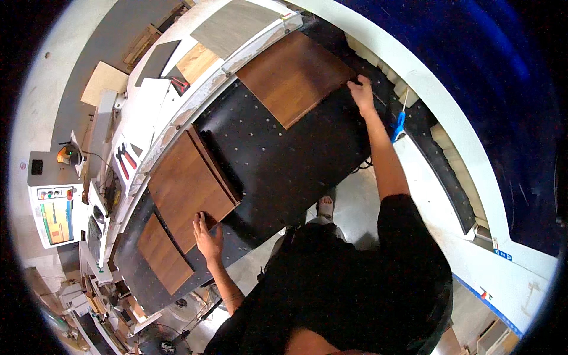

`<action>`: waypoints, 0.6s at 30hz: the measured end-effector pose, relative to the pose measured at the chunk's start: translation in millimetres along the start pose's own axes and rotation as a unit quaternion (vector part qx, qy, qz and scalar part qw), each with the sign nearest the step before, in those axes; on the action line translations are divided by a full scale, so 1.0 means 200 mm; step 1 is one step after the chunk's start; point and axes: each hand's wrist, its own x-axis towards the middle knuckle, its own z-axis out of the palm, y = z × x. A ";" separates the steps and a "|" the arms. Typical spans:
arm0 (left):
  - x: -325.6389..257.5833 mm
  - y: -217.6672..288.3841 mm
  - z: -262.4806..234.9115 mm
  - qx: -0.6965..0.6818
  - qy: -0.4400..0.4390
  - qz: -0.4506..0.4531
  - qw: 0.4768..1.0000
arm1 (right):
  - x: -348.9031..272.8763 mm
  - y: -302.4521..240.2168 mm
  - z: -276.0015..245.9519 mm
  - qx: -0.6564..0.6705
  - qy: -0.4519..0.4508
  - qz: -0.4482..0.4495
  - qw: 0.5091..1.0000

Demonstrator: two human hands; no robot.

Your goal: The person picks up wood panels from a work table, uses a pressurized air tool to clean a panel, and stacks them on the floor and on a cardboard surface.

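Three dark brown wood panels lie on a black perforated machine bed. My left hand rests flat on the near corner of the middle brown panel, fingers spread. My right hand reaches far out and touches the near edge of the large brown panel at the far end of the bed. A smaller brown panel lies at the left end of the bed, untouched. A narrow strip stands along the right edge of the middle panel.
A white frame borders the bed's far side, with red-handled pliers and light boards on it. A control screen stands at the left. A white rail with a blue clip runs at the right. My foot is on the floor.
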 end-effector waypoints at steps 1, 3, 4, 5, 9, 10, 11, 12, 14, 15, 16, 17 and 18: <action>-0.05 -0.03 -0.01 0.008 0.003 -0.016 1.000 | -0.02 -0.10 0.04 0.060 -0.032 0.058 0.996; -0.07 -0.05 -0.01 -0.013 -0.005 -0.018 1.000 | 0.08 -0.08 0.09 0.099 -0.059 0.067 0.991; -0.10 -0.06 -0.03 -0.032 -0.011 -0.021 0.999 | 0.06 -0.10 0.10 0.116 -0.083 0.096 0.985; -0.11 -0.06 -0.04 -0.026 -0.009 -0.031 0.999 | 0.05 -0.12 0.12 0.132 -0.104 0.124 0.978; -0.09 -0.05 -0.03 -0.033 -0.025 -0.029 0.999 | 0.01 -0.02 0.14 0.066 -0.047 0.057 0.995; -0.10 -0.05 -0.04 -0.038 -0.025 -0.029 0.999 | -0.07 -0.01 0.14 -0.014 -0.010 -0.009 1.000; -0.10 -0.06 -0.04 -0.043 -0.025 -0.028 0.998 | -0.17 -0.02 0.15 -0.031 0.035 -0.018 0.999; -0.10 -0.05 -0.05 -0.044 -0.025 -0.027 0.998 | -0.27 -0.01 0.11 -0.048 0.037 -0.048 0.997; -0.08 -0.05 -0.07 -0.055 -0.041 -0.011 0.998 | -0.47 0.01 0.03 -0.070 0.048 -0.114 0.990; -0.09 -0.06 -0.07 -0.054 -0.040 -0.016 0.998 | -0.60 0.00 0.02 -0.075 0.051 -0.151 0.984; -0.11 -0.09 -0.08 -0.063 -0.029 -0.010 0.998 | -0.75 -0.04 0.03 -0.061 0.037 -0.138 0.988; -0.12 -0.10 -0.08 -0.074 -0.019 0.000 0.997 | -0.89 -0.10 0.02 -0.050 0.028 -0.124 0.991; -0.10 -0.10 -0.09 -0.076 -0.020 0.003 0.997 | -1.00 -0.11 0.00 -0.031 0.012 -0.129 0.991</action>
